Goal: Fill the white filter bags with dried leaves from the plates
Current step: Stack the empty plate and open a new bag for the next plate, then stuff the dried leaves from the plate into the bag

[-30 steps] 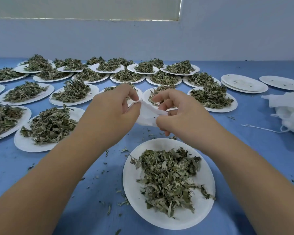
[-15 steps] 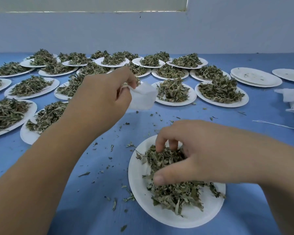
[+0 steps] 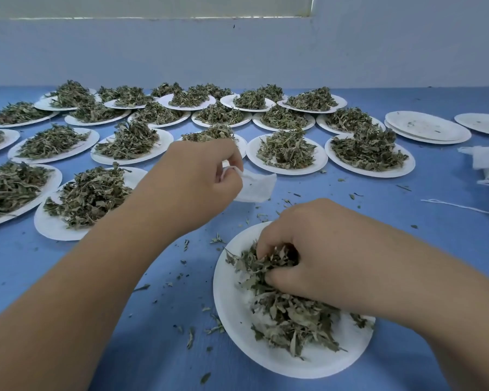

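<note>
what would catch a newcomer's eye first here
The rows of heaped white plates covering the blue table back to the wall strike first. In the foreground the right hand digs its fingers into the dried leaves on the nearest plate. Just beyond it, the left hand pinches a white filter bag.

Matt, dry textures.
The paper plate point(image 3: 232, 320) is matt; dried leaves point(image 3: 288, 314) brittle and dull; filter bag point(image 3: 254, 186) thin, soft fabric; blue surface point(image 3: 124, 348) smooth, matt.
</note>
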A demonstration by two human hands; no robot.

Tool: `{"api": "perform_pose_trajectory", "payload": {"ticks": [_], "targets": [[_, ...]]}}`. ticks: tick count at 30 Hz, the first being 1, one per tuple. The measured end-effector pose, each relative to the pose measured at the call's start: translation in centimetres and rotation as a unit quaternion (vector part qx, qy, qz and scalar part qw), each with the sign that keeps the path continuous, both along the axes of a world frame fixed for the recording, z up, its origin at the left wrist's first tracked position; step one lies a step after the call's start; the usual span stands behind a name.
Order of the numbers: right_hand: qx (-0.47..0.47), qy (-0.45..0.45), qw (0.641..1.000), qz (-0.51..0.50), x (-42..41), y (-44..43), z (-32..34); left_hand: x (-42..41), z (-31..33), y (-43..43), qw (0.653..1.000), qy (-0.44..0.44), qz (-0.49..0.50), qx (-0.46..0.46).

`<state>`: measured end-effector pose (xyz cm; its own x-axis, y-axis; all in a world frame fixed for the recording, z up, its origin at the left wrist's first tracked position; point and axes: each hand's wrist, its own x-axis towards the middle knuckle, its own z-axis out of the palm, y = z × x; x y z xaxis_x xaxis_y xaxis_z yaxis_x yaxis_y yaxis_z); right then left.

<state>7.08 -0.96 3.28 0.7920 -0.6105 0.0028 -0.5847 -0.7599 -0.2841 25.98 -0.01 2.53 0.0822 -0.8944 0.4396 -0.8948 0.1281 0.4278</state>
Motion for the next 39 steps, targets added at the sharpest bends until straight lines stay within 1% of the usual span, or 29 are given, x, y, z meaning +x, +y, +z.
{"api": "perform_pose_trajectory", "payload": {"ticks": [4,10,15,19,28,32,35,39], "targets": [[0.048,-0.027,0.998,-0.015,-0.4,-0.7,0.5,0.2,-0.2,-0.1,1.0,0.011,-0.015,0.014],[0.093,-0.072,0.993,-0.031,-1.4,-1.9,1.2,-0.1,-0.1,0.1,0.999,0.002,-0.032,0.003],[0.181,-0.125,0.975,-0.037,-2.3,-2.3,2.3,-0.1,-0.2,0.2,0.999,-0.008,-0.039,0.004],[0.201,-0.156,0.966,-0.034,-2.7,-2.5,2.8,-0.1,-0.2,0.2,0.998,-0.008,-0.056,0.001],[0.167,-0.178,0.968,-0.057,-2.5,-2.8,2.3,-0.5,-0.1,0.5,0.996,-0.01,-0.084,0.01],[0.142,-0.169,0.973,-0.068,-1.8,-2.8,1.7,-1.0,-0.1,0.6,0.995,-0.026,-0.1,-0.01],[0.093,-0.171,0.976,-0.093,-1.3,-2.8,0.9,-1.4,-0.2,0.6,0.993,-0.028,-0.113,-0.013],[0.01,-0.169,0.973,-0.156,-0.5,-2.6,0.1,-1.8,-0.4,0.5,0.992,-0.013,-0.122,-0.001]]}}
